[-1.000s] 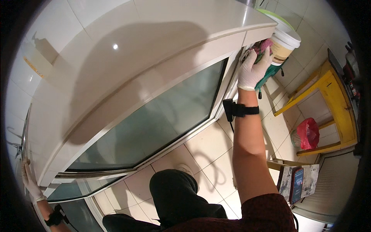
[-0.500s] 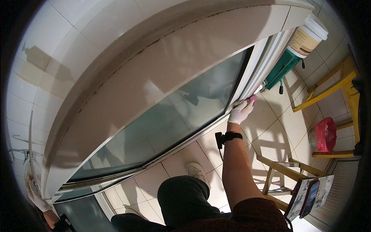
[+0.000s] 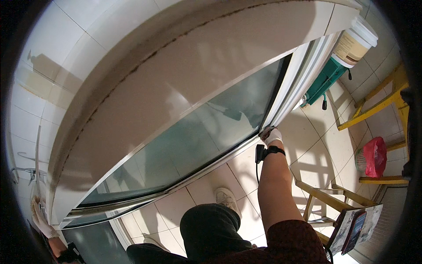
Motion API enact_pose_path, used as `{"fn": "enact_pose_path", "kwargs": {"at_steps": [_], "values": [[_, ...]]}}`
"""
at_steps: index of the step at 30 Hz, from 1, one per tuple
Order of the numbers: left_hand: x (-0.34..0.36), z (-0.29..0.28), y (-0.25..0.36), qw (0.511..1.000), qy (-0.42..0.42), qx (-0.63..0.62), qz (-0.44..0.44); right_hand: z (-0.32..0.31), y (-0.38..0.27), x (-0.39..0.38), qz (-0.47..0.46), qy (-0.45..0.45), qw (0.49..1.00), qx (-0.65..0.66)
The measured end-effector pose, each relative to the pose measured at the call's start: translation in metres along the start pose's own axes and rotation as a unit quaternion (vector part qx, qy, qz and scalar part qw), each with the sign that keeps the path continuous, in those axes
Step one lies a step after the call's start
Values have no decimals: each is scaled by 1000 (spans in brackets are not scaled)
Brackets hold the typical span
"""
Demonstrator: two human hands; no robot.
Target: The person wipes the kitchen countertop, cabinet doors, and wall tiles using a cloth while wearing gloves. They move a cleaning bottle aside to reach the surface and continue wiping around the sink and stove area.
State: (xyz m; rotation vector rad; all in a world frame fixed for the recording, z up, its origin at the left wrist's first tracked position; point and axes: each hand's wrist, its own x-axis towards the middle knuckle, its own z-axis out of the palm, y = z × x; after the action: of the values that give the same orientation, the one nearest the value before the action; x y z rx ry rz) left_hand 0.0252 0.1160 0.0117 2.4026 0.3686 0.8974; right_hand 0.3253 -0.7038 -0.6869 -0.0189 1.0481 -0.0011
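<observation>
My right hand (image 3: 274, 135), in a white glove with a black strap on the wrist, is down at the foot of the white door frame (image 3: 281, 103), beside the lower corner of the glass panel (image 3: 193, 136). Its fingers are bent into shadow against the frame. The pink sponge it held a moment ago is hidden from sight now. At the far left, my left hand (image 3: 41, 218), gloved too, has its fingers stretched along the end of the curved pale ledge (image 3: 184, 57), by a thin metal rod (image 3: 38, 163).
Beyond the frame a white bucket (image 3: 355, 42) rests on a green metal device (image 3: 324, 81). Yellow wooden stools (image 3: 371, 110) stand to the right, near a basket with a red bag (image 3: 374, 157). A phone (image 3: 354, 231) lies on a nearer stool. Tiled floor (image 3: 246, 169) surrounds my feet.
My right hand has drawn back toward me along the frame, turning so that the pink sponge no longer shows. My left hand stays by the ledge. The view has shifted slightly.
</observation>
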Motion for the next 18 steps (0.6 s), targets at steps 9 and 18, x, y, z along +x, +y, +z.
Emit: {"fn": "enact_pose_path", "kwargs": {"at_steps": [9, 18], "values": [[4, -2, -3, 1000, 9, -2, 6, 36, 20, -73, -29, 3, 993, 111], [4, 18, -9, 999, -6, -23, 27, 74, 25, -189, -276, -170, 927, -191]]}}
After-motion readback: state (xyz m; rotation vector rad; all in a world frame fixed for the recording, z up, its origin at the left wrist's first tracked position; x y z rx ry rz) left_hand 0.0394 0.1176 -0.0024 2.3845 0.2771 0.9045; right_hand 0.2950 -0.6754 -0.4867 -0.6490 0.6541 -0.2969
